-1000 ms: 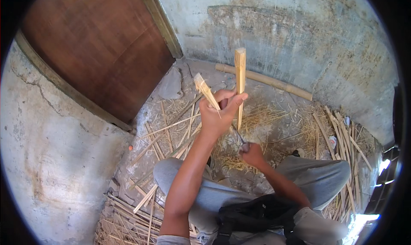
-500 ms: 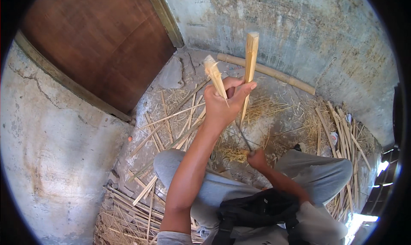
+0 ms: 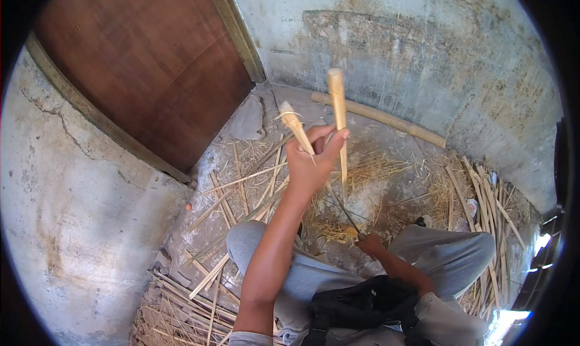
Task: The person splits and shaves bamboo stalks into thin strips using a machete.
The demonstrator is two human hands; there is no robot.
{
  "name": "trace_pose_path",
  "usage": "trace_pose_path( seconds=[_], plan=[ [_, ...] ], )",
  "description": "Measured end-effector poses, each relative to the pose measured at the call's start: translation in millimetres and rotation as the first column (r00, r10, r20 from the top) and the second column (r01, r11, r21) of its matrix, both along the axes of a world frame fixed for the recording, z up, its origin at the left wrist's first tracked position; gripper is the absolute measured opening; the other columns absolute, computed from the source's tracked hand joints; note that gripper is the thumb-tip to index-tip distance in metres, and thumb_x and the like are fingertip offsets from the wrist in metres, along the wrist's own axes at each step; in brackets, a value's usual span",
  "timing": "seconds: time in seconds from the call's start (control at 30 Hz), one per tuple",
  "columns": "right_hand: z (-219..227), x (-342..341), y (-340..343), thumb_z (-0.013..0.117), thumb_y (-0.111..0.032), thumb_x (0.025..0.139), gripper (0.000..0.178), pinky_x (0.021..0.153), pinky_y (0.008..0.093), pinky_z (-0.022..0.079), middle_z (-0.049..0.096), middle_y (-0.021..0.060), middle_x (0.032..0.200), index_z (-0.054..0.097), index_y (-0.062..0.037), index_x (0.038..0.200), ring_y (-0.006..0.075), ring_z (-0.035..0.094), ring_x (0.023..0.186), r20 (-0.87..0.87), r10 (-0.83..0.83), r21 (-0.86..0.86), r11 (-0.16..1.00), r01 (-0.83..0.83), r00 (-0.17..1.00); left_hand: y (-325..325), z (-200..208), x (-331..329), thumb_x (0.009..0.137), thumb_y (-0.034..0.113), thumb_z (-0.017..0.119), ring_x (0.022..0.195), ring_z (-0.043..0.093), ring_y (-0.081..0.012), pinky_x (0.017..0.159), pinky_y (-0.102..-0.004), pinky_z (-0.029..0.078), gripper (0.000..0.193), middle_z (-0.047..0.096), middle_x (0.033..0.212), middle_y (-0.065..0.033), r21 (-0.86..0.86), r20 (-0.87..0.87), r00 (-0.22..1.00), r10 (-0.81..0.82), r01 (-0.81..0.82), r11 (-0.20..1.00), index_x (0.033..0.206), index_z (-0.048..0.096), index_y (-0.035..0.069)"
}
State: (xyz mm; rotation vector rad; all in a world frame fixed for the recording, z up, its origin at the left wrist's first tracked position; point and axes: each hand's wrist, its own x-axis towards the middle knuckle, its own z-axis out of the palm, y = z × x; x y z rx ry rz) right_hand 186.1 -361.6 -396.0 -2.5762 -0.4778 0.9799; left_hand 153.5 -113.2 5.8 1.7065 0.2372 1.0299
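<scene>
My left hand [image 3: 311, 163] is raised in the middle of the view, closed around two pieces of pale bamboo. One bamboo piece [image 3: 337, 107] stands nearly upright between thumb and fingers, its thin lower end pointing down. The shorter piece [image 3: 295, 126] leans to the left through the same hand, with a frayed upper end and a curl of shaving on it. Lower right, my right hand [image 3: 370, 246] grips a knife [image 3: 344, 210]; its dark, narrow blade points up and left, just below the upright piece's tip. Fingers cover the knife's handle.
Yellowish shavings [image 3: 371, 164] litter the floor before me. Bundles of split bamboo strips [image 3: 486, 207] lie at the right, with more strips [image 3: 187, 294] at the lower left. A bamboo pole [image 3: 386, 119] rests along the back wall; a brown door [image 3: 145, 62] stands upper left.
The upright bamboo piece has turned, now showing a rounder side, and sits lower in view with my left hand. My right hand and knife appear slightly lower too.
</scene>
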Motion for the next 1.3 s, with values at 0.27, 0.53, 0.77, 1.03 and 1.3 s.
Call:
trace_pose_path(
  seconds=[0.27,0.53,0.77,1.03,1.3],
  plan=[
    [99,35,2,0.073,-0.042,0.072,0.041,0.072,0.0438,0.053,0.069,0.0199,0.086,0.072,-0.006,0.092,0.0338,0.069,0.082,-0.008,0.28,-0.056,0.958,-0.28,0.96,65,-8,-18,0.095,0.023,0.056,0.069,0.054,-0.0128,0.065,-0.0311,0.043,0.023,0.054,0.07,-0.0038,0.037,-0.15,0.917,0.37,-0.369,0.929,0.097,0.06,0.0],
    [284,61,-30,0.077,-0.041,0.067,0.046,0.079,0.0455,0.054,0.069,0.0226,0.089,0.072,-0.0017,0.09,0.038,0.067,0.087,0.229,0.525,-0.418,0.814,-0.404,0.82,98,-38,-54,0.103,0.029,0.045,0.08,0.057,-0.0159,0.072,-0.0325,0.047,0.027,0.054,0.081,-0.0053,-0.443,-0.064,0.962,0.265,-0.266,0.856,0.104,0.05,0.003],
    [350,72,-51,0.079,-0.027,0.065,0.034,0.065,0.0443,0.05,0.065,0.0224,0.071,0.068,0.0032,0.076,0.0378,0.066,0.069,0.366,0.125,0.027,0.989,-0.145,0.922,134,-28,-109,0.104,0.032,0.044,0.081,0.059,-0.0191,0.071,-0.0363,0.049,0.03,0.054,0.082,-0.0055,-0.663,0.089,0.865,0.493,-0.318,0.678,0.106,0.051,0.003],
    [334,81,-42,0.073,-0.012,0.073,0.027,0.049,0.0352,0.036,0.047,0.0081,0.05,0.054,0.0038,0.062,0.0145,0.04,0.049,0.277,-0.304,0.686,0.726,0.034,0.912,203,-55,-227,0.105,0.038,0.034,0.098,0.06,-0.0295,0.088,-0.0567,0.05,0.036,0.056,0.099,-0.0094,-0.828,0.299,0.648,0.7,-0.188,0.528,0.113,0.047,0.006],
    [355,74,-39,0.07,-0.011,0.082,0.026,0.039,0.0261,0.033,0.051,0.0,0.052,0.056,-0.0046,0.061,0.0077,0.045,0.042,-0.069,-0.369,0.825,0.502,0.261,0.927,223,-62,-276,0.103,0.042,0.037,0.11,0.055,-0.0321,0.099,-0.0624,0.042,0.037,0.049,0.111,-0.0098,-0.931,0.25,0.426,0.869,-0.143,0.337,0.11,0.043,0.006]
  ],
)
